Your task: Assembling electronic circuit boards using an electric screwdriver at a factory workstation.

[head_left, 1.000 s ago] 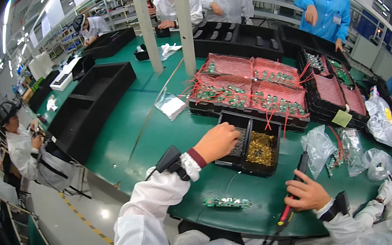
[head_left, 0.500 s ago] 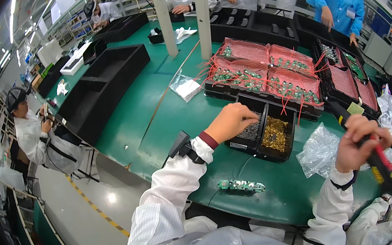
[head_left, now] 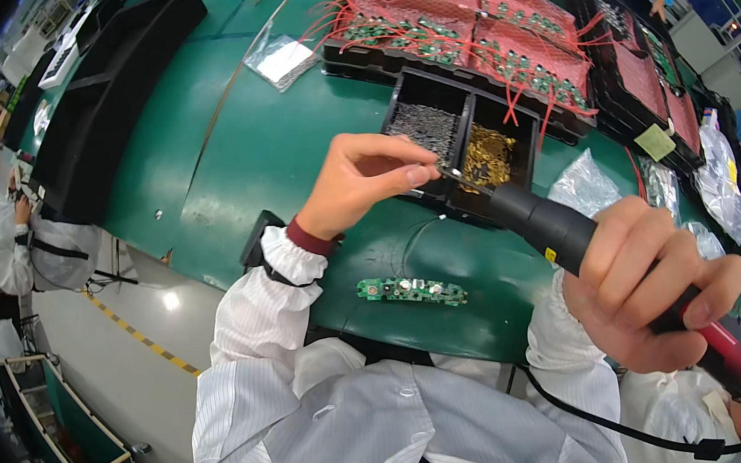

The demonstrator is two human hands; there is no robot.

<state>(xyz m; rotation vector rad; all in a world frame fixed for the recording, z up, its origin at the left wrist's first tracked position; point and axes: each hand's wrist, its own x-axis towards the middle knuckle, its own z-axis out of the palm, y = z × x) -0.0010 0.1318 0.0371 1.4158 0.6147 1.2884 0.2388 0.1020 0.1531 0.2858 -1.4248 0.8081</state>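
My right hand (head_left: pixel 653 286) is wrapped round a black electric screwdriver (head_left: pixel 539 219), its bit pointing up and left. At the bit's tip, the thumb and fingers of my left hand (head_left: pixel 354 182) pinch what looks like a small silver screw (head_left: pixel 444 169), mostly hidden by the fingertips. Just beyond is a black two-part bin: small grey metal pieces (head_left: pixel 424 127) fill the left compartment, and brass-coloured pieces (head_left: pixel 487 156) lie in the right one. A narrow green circuit board (head_left: pixel 411 291) rests on the table in front of me, touched by neither hand.
Black trays (head_left: pixel 347 62) lined with pink bubble wrap (head_left: pixel 418 30) hold circuit boards with red wires at the back right. Clear plastic bags (head_left: pixel 583 183) lie right of the bin, and a silvery bag (head_left: pixel 282 60) lies further back. A long black tray (head_left: pixel 118 87) stands at left. Co-workers are around.
My left hand has come out of the grey pieces' compartment and moved nearer me. My right hand has swung the screwdriver inward, so its bit meets the left fingertips. The view has tilted down.
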